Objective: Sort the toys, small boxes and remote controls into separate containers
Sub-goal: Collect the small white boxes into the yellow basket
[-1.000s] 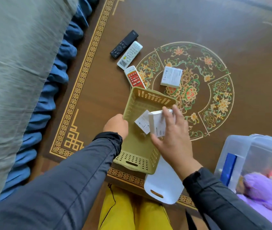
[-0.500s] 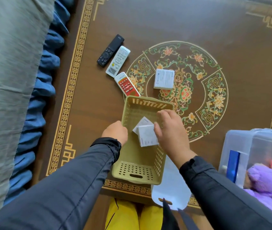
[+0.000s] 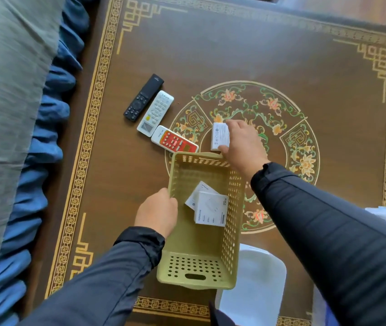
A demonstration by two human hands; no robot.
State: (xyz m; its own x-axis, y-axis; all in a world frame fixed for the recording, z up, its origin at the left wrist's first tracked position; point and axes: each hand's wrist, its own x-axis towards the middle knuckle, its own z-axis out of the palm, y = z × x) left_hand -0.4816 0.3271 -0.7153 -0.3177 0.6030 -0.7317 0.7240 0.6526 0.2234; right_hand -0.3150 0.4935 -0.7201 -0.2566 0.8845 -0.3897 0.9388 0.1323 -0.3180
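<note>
While your right hand reaches past the far end of the green basket, its fingers are curled around the white box that lies on the counter, just beyond the basket's far rim; the thumb presses the near edge of the box and the other fingers hold the far edge, so the box is pinched between them. I cannot tell if the box is already lifted. Its long axis points toward the basket, almost in line with the basket's own length, so I judge that the coming move is a short pull back toward you, over the far rim. Your left hand grips the left wall of the basket with curled fingers. Inside the basket two boxes lie already, one partly over the other. Beyond the basket's far-left corner wait the three remotes: red remote, white remote and black remote. The right hand is the nearer one to them.
</note>
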